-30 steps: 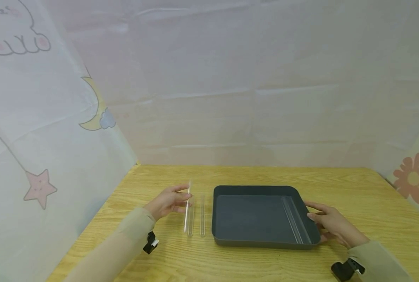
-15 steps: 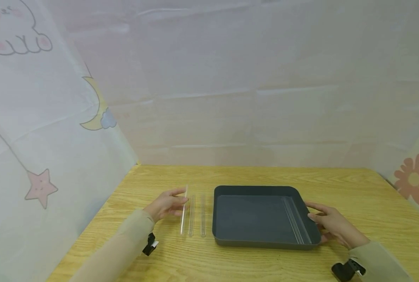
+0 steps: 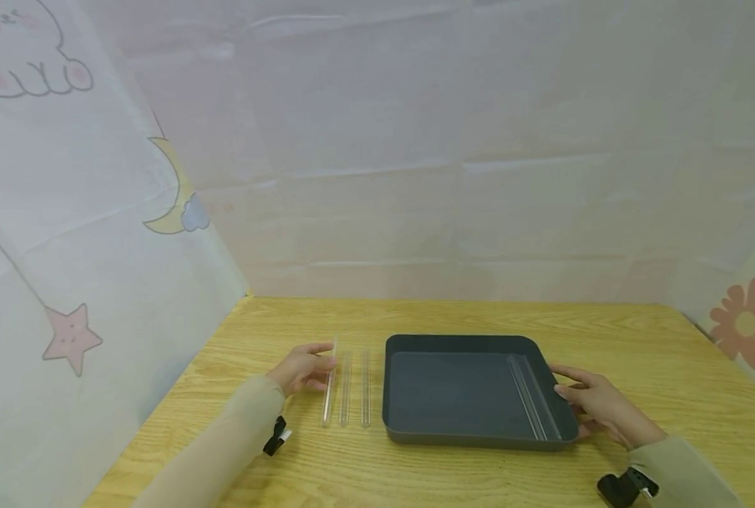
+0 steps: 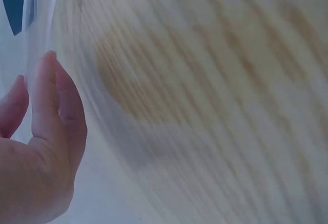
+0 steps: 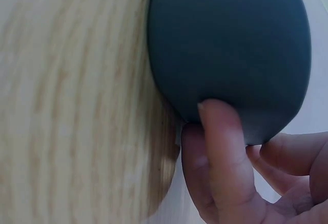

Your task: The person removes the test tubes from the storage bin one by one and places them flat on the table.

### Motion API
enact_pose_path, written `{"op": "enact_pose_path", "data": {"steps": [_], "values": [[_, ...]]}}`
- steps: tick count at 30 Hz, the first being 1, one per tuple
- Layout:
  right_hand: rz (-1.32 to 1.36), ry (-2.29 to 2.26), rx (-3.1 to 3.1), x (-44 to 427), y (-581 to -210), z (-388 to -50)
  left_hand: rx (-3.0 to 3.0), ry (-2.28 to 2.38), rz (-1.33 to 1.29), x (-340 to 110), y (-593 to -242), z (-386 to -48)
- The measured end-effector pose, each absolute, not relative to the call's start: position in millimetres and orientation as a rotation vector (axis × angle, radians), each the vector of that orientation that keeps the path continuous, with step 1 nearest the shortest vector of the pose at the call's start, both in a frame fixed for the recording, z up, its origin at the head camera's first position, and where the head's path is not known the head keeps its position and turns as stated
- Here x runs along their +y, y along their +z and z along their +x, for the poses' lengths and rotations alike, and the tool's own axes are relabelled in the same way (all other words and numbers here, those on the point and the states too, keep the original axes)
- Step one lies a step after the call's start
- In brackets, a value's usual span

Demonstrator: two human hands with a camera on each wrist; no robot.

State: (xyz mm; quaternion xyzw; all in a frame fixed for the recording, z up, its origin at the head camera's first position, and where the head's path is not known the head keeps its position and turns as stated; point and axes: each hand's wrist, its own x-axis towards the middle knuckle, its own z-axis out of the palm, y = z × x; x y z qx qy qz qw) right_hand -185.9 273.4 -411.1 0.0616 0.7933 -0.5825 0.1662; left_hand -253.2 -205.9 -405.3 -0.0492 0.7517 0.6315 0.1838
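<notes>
My left hand (image 3: 303, 368) pinches a clear test tube (image 3: 327, 402) at the left end of a short row on the table. The tube leans slightly, its near end at the tabletop. Beside it lie two more clear test tubes, the middle one (image 3: 344, 398) and the right one (image 3: 365, 395), roughly parallel. My right hand (image 3: 600, 403) grips the right wall of a dark grey tray (image 3: 447, 395), a thumb (image 5: 223, 142) pressing on the outer wall. Clear tubes (image 3: 530, 402) lie together along the tray's right side; their exact number is hard to tell.
A wood-grain table (image 3: 327, 466) carries everything. Behind it hangs a pale cloth backdrop (image 3: 447, 141), with a printed side panel (image 3: 98, 197) on the left. Small black cameras sit at the left wrist (image 3: 276, 435) and the right wrist (image 3: 625, 485).
My left hand has moved a little left and lowered its test tube beside the other two, which now show apart from it. My right hand and the tray have stayed still.
</notes>
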Motion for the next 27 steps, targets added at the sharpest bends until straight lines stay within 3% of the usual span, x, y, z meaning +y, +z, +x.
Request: {"op": "enact_pose_path", "data": {"steps": [27], "values": [[0.172,-1.656,2.258,274.6,-412.4,-186.0,2.341,1.572,-0.373,-206.1,-413.7,-268.4]]}}
